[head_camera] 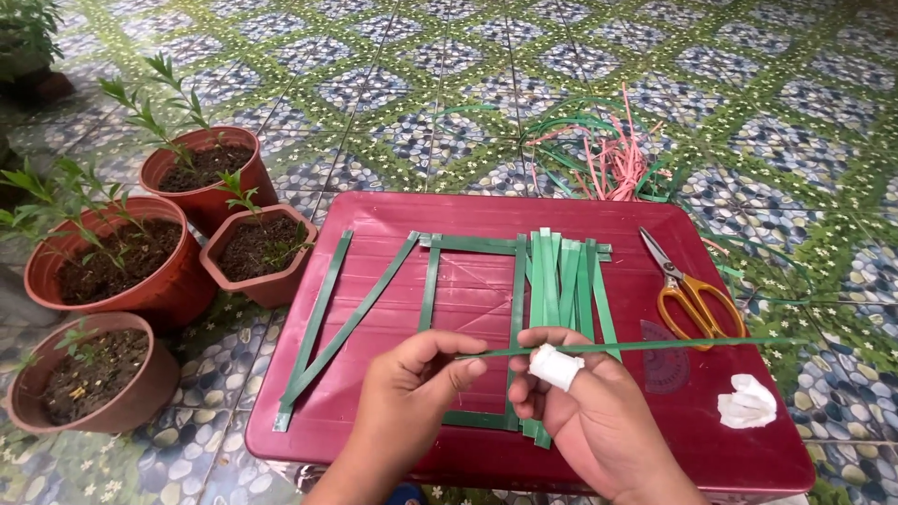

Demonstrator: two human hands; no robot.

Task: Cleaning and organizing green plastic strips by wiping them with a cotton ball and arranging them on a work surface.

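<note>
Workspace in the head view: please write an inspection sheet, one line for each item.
Surface: red table on patterned tile floor.
Job's things: thin green strip held by both hands; flat green strips laid in a frame.
Clutter: orange-handled scissors, protractor, white tissue.
Grippers: left hand and right hand pinch the strip; white bandage on a right finger.
Cables: nothing seen.
Surroundings: potted plants; pink and green offcuts.

Thin green strip (599, 347), nearly level, pinched at its left end, above the red tray.
</note>
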